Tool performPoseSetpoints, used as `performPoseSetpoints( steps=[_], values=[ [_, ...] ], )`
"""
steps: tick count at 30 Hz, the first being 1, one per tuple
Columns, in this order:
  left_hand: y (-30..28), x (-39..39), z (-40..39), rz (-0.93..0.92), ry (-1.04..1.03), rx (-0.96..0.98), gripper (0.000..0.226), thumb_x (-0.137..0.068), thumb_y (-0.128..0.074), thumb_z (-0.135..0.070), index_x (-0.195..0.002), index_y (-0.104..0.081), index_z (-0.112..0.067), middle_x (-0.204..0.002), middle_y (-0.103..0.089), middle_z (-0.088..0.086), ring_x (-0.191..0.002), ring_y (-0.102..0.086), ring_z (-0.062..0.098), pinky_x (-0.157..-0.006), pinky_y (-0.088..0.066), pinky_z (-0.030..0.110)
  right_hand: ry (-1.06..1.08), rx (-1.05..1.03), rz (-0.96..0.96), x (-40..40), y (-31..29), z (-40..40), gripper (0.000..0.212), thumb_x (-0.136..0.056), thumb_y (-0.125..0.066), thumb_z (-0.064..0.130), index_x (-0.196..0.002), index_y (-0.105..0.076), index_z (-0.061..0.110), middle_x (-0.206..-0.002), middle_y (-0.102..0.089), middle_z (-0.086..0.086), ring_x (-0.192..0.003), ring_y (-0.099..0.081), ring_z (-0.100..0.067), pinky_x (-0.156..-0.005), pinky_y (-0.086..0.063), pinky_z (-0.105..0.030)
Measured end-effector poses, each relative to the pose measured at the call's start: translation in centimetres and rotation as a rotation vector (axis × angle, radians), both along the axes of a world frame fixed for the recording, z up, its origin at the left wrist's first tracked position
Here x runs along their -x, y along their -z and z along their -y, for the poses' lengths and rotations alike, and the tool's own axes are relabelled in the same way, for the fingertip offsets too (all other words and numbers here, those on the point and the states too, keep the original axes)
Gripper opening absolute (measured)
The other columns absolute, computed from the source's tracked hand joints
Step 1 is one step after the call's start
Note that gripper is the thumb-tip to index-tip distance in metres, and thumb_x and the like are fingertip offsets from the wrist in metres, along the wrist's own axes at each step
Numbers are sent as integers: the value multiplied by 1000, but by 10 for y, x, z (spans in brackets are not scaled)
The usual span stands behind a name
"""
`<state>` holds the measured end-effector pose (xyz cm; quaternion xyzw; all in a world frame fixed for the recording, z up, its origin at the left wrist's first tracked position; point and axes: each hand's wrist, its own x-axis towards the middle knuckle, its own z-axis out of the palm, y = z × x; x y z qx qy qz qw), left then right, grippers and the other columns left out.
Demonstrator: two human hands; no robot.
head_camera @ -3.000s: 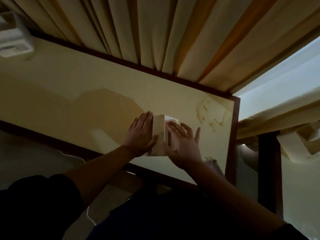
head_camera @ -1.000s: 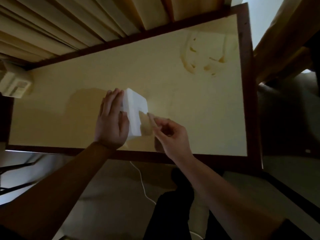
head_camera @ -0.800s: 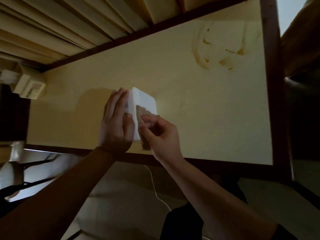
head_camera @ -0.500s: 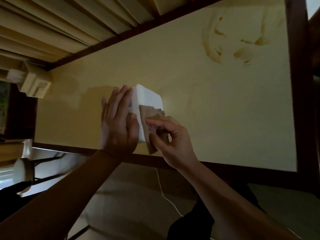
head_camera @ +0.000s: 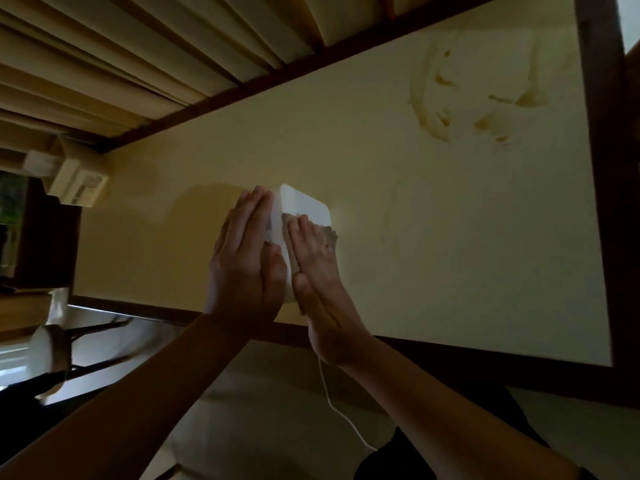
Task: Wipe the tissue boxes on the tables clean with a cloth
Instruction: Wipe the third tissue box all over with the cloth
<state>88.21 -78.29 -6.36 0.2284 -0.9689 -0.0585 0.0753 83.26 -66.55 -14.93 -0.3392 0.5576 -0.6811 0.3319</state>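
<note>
A white tissue box [head_camera: 304,206] stands near the front edge of a pale yellow table [head_camera: 450,237]. My left hand [head_camera: 246,258] lies flat against the box's left side, fingers straight and together. My right hand [head_camera: 318,268] presses a brownish cloth [head_camera: 330,237] flat onto the box's near face with straight fingers. Only the cloth's edge shows around my fingers. The lower part of the box is hidden behind both hands.
The table has a dark wooden rim [head_camera: 599,168]. Brownish smears [head_camera: 485,112] mark its far right part. Beige curtains [head_camera: 138,64] hang behind it. A pale boxy object [head_camera: 78,183] sits at the far left end. A white cable [head_camera: 343,417] dangles below the front edge.
My right hand went from pinching the cloth with curled fingers to pressing it flat on the box. My left hand stayed on the box's left side. The view drew closer.
</note>
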Motion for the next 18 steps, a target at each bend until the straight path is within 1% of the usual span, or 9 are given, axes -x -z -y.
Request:
performPoseSetpoints(
  steps=[4, 6, 8, 10, 13, 15, 18],
  values=[
    [0, 0, 3, -2, 10, 1, 58, -102, -36, -23, -151, -44, 8, -159, -42, 23, -151, -37, 33, -121, -35, 53, -5, 11, -14, 17, -2, 19, 58, -112, -19, 25, -167, -11, 10, -177, -3, -1, -163, 6, -18, -130, 1, -61],
    [-1, 0, 4, 2, 9, 0, 58, -103, -36, -24, -150, -45, 7, -158, -43, 23, -151, -38, 32, -120, -36, 53, -2, -3, -11, 27, -2, 28, 58, -112, -23, 21, -168, -13, 10, -177, -6, -1, -163, 5, -15, -130, 1, -58],
    [-2, 1, 4, 5, -1, -9, 58, -103, -36, -25, -151, -45, 6, -159, -43, 22, -151, -37, 31, -120, -36, 53, 11, 10, -26, 36, 3, 37, 59, -111, -25, 20, -168, -14, 9, -177, -8, -2, -163, 4, -15, -130, 1, -56],
    [-2, 0, 3, 6, -12, -23, 58, -103, -36, -26, -152, -44, 4, -159, -42, 21, -152, -36, 30, -120, -36, 53, 17, -14, -28, 40, 10, 45, 59, -112, -24, 25, -169, -12, 12, -177, -8, -1, -163, 4, -15, -131, 1, -56],
    [-3, 0, 4, 11, -13, -15, 59, -102, -37, -24, -152, -44, 5, -159, -42, 22, -152, -35, 32, -121, -35, 52, 33, -119, 18, 41, 22, 49, 60, -112, -23, 32, -170, -10, 20, -177, -6, 4, -162, 7, -8, -130, 3, -54],
    [-4, 1, 5, 7, -11, -11, 59, -101, -38, -23, -151, -45, 6, -158, -43, 23, -151, -37, 33, -121, -35, 51, 36, -125, 79, 41, 26, 50, 58, -113, -21, 33, -169, -12, 21, -177, -7, 5, -161, 7, -5, -131, 2, -53],
    [-1, 1, 4, -6, -18, -2, 58, -99, -40, -22, -150, -46, 6, -157, -44, 23, -150, -38, 35, -121, -35, 51, 39, -156, 65, 40, 26, 49, 62, -112, -12, 43, -170, -10, 19, -177, -6, 3, -162, 8, -6, -132, 2, -51]
  ],
)
